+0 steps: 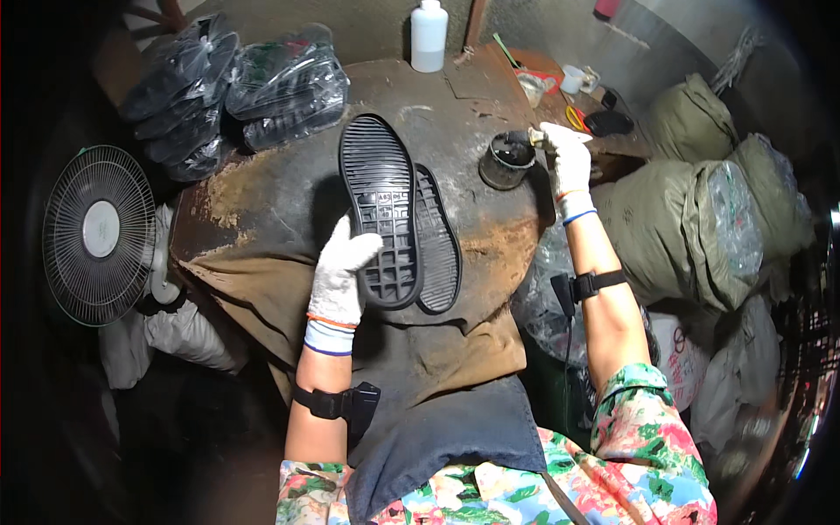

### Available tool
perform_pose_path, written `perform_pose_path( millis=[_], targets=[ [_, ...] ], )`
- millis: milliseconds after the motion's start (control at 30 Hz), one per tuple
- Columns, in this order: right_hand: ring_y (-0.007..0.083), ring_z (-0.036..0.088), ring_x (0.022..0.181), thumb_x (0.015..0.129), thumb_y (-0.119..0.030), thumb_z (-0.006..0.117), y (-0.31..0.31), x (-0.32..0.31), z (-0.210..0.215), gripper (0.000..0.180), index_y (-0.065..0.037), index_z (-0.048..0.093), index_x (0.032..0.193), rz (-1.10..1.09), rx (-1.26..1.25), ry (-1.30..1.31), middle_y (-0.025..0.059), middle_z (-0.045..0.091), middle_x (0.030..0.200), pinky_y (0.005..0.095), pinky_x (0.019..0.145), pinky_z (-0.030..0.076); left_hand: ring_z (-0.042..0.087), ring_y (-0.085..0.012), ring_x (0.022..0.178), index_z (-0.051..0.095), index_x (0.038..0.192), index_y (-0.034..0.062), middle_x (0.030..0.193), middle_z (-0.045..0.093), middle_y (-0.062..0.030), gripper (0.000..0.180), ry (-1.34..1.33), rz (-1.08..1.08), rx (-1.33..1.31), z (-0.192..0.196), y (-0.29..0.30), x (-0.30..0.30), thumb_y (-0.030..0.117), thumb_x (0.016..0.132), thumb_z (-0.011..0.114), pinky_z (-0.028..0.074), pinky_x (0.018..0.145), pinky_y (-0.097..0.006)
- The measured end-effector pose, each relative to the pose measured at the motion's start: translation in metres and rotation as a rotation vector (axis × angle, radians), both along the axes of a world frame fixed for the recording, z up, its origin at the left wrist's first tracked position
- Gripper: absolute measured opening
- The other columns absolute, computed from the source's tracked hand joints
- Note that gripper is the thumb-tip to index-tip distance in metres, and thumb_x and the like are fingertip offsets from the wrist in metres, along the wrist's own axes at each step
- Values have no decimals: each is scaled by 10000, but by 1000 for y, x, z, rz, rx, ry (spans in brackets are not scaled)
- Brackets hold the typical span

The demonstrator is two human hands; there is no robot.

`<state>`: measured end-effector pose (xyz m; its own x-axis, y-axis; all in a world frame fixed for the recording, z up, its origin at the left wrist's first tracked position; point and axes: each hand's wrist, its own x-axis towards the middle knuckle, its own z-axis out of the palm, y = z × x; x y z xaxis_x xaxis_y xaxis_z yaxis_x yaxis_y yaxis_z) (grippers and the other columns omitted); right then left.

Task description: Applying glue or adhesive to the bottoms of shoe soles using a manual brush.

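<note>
In a white glove, my left hand [344,267] grips a black rubber shoe sole [382,214] by its lower left edge, thumb over the gridded inner face. A second black shoe sole [440,241] lies on the worktable [297,210], partly covered by the first. My gloved right hand [567,157] is closed around the handle of a brush [523,137] over a dark, stained pot [505,173]. The brush's tip is down at the pot's mouth, and its bristles are hard to make out against the dark contents.
Plastic-wrapped stacks of dark soles [289,87] stand at the far left. A white bottle [429,37] is at the back. A fan [101,227] stands left of the table, stuffed green sacks [674,227] at the right. Scissors [576,119] lie beyond my right hand.
</note>
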<state>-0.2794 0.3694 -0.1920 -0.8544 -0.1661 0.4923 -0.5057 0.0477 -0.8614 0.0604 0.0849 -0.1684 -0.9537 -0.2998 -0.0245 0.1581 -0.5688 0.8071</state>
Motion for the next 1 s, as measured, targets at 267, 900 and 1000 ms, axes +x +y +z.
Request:
perform_pose_path(
  millis=[267,900,1000],
  targets=[
    [219,695,1085,1006,-130,608,26,2,-13,280,22,739,1202,-96,-103,-140,128,753,1172,357,1001,532,564,-446,1336,438,1550,24,1500,545,-243,756,260,-346,772,34,47,6,464,966,629,467,1099,-673],
    [250,712,1056,1006,-201,643,-65,120,47,245,-71,748,1185,52,246,369,84,763,1136,343,932,545,607,-600,1186,331,1601,14,1562,434,-306,769,-92,-610,858,18,52,13,584,1086,362,522,917,-776],
    [184,705,984,1001,-160,624,-80,150,48,232,-58,754,1165,91,288,424,57,756,1094,302,881,543,585,-619,1203,274,1624,26,1606,366,-315,788,-81,-656,879,7,43,18,597,1086,341,506,921,-786]
  ],
)
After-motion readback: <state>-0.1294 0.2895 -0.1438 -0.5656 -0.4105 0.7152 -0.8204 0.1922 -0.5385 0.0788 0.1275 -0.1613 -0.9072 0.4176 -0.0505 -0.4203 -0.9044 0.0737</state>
